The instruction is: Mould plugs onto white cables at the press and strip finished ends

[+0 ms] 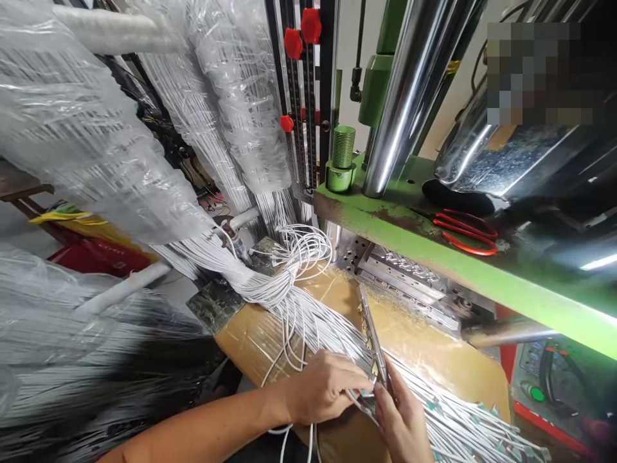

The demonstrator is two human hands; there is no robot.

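My left hand is closed in a pinch on a white cable end, pressing it at the near end of a long narrow metal fixture strip. Against the strip's right side, my right hand holds it with curled fingers. A thick bundle of white cables runs from the plastic-wrapped rolls down across the tape-covered brown board and under both hands. More cable ends with small green tips fan out to the right.
A green moulding press with chrome columns stands at right; red scissors lie on its ledge. A metal mould plate sits under it. Plastic-wrapped cable rolls fill the left and top.
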